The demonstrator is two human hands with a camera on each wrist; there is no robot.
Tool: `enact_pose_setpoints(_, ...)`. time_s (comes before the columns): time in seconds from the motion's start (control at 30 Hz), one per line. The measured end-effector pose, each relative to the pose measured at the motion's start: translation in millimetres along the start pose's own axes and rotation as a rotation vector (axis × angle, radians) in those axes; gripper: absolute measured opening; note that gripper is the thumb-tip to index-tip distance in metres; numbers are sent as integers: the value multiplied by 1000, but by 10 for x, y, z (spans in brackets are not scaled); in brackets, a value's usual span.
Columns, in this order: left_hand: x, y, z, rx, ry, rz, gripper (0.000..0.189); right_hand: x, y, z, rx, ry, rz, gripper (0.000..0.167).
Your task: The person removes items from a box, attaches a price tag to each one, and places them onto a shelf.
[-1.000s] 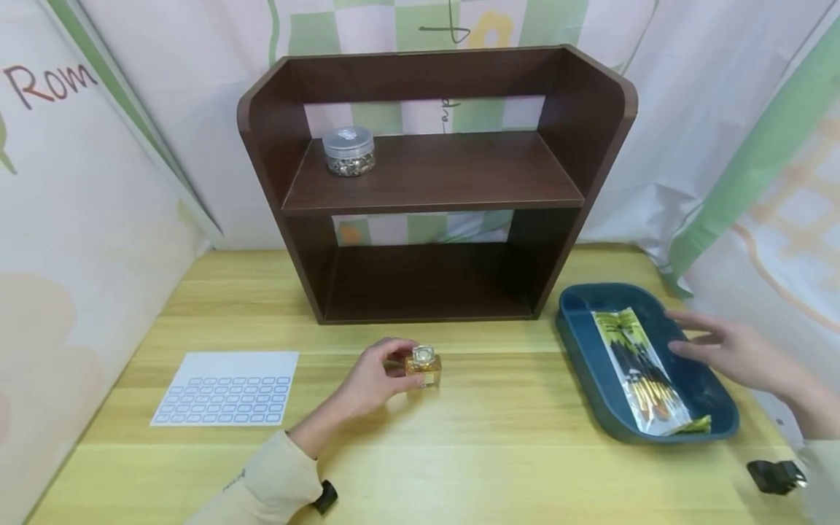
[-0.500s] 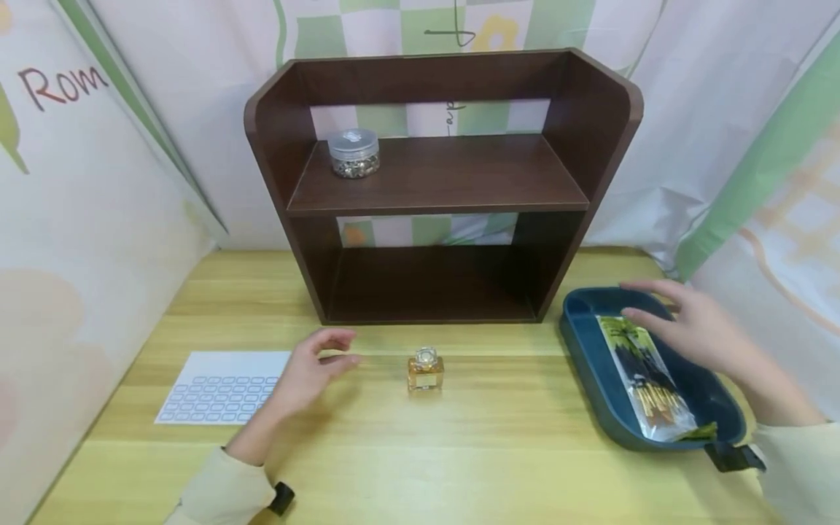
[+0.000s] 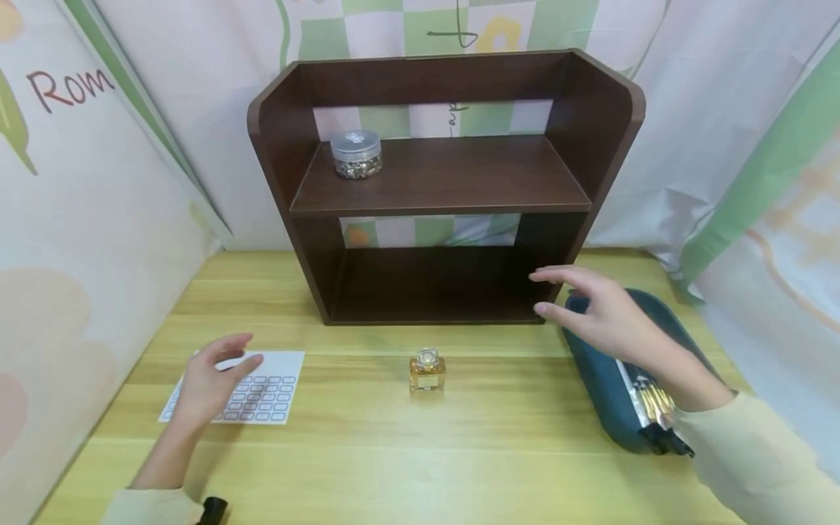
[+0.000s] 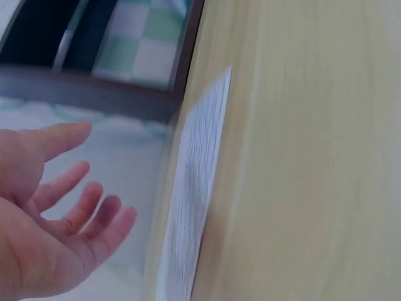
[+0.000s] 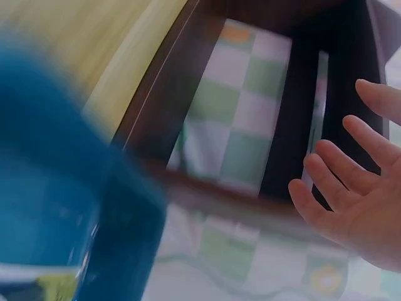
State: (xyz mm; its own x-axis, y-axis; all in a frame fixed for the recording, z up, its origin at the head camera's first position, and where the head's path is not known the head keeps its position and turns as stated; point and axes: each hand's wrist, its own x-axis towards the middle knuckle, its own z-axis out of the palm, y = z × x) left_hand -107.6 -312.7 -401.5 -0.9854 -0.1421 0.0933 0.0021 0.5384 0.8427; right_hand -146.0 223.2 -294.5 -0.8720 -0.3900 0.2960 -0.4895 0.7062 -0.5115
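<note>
Reach seems the step, left hand [image 3: 206, 383] and right hand [image 3: 607, 317] both empty, loosely spread; gripping the bottle [image 3: 427, 373] would call for moving inward.

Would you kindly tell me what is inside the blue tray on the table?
Part of a clear packet holding slim, golden items shows inside the blue tray. In the head view, the right hand and forearm hide the packet's remainder and much of the tray's floor.
</note>
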Motion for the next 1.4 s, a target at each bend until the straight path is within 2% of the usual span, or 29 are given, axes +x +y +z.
enact_pose_setpoints(0.13, -25, -148, -229, 80, 17, -53, 59, 143, -196, 172, 48, -24, -63, 41)
enact_pose_setpoints(0.27, -35, -239, -393, 165, 11, -100, 68, 279, -377, 351, 124, -58, -107, 41)
enact_pose_setpoints(0.4, -11, -318, -519, 241, -25, -167, 79, 400, -578, 527, 176, -81, -143, 43)
enact_pose_setpoints(0.6, 56, -409, -615, 386, -102, -209, 94, 582, -846, 786, 252, -121, -188, 44)
enact_pose_setpoints(0.77, 115, -463, -635, 459, -169, -247, 108, 715, -1046, 983, 338, -161, -194, 42)
enact_pose_setpoints(0.87, 124, -503, -637, 505, -213, -238, 109, 778, -1155, 1102, 369, -190, -196, 40)
enact_pose_setpoints(1.03, 110, -549, -623, 580, -232, -156, 97, 870, -1308, 1297, 400, -222, -213, 39)
enact_pose_setpoints(1.13, 102, -541, -615, 586, -230, -150, 89, 924, -1399, 1404, 415, -239, -208, 39)
enact_pose_setpoints(1.27, 97, -498, -595, 566, -235, -184, 79, 991, -1511, 1550, 425, -263, -199, 39)
enact_pose_setpoints(1.4, 97, -466, -570, 584, -240, -139, 75, 1035, -1618, 1699, 433, -283, -184, 39)
